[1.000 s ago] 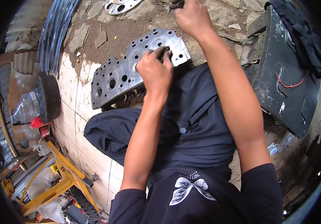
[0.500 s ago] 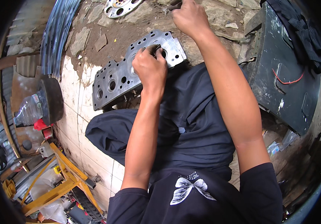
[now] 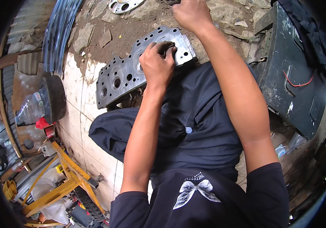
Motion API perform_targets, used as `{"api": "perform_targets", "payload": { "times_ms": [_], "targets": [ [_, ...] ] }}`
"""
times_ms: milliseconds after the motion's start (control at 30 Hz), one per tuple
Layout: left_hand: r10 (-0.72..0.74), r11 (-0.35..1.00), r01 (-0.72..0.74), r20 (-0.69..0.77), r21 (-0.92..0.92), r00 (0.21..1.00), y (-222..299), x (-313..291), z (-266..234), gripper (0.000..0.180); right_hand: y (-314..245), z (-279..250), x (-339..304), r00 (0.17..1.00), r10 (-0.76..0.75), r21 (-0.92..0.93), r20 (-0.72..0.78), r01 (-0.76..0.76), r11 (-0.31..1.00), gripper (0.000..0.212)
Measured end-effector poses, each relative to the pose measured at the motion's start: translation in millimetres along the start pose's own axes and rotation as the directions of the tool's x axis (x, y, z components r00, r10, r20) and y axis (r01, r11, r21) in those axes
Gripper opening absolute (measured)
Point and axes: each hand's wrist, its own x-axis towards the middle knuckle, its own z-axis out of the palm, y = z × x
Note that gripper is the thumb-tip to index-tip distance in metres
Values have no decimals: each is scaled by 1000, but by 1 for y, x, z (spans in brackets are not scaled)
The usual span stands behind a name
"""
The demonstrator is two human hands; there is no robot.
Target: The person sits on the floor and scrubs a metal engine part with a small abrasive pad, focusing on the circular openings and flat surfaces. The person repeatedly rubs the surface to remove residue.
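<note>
A grey metal block with a flat, hole-studded face [image 3: 127, 67] lies slantwise where white tiles [image 3: 74, 114] meet stony earth [image 3: 98, 28], just beyond the person's bent leg in dark trousers [image 3: 111, 127]. The left hand [image 3: 157, 62] rests on that face toward its right end, its darkened fingers curled narrowly together; whether they pinch something cannot be told. The right hand [image 3: 190, 14] is raised past the block at the upper edge, fingers bent and partly cut off, so its grip cannot be told. Farther out are a round, holed metal plate [image 3: 133, 5], a dark panel [image 3: 296, 102] bearing a red wire [image 3: 298, 85], a clear plastic bottle [image 3: 30, 108] and a yellow frame [image 3: 51, 198].
</note>
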Motion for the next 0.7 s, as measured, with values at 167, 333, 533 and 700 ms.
{"api": "perform_targets", "payload": {
  "times_ms": [167,333,533,700],
  "targets": [
    [22,999,-20,-51,34,998,-1,5,8,15,9,0,1,1000,18,-20,-17,-19,1000,34],
    [102,961,-72,-101,266,990,-6,5,11,13,15,-4,-6,996,8,-79,-86,-15,997,35],
    [-61,997,61,-16,39,998,-4,11,8,16,11,-14,-2,989,65,-43,-132,-71,997,38],
    [24,997,-20,60,-72,998,-1,12,0,13,4,-2,-5,995,41,-56,-94,-47,997,36]
  ]
}}
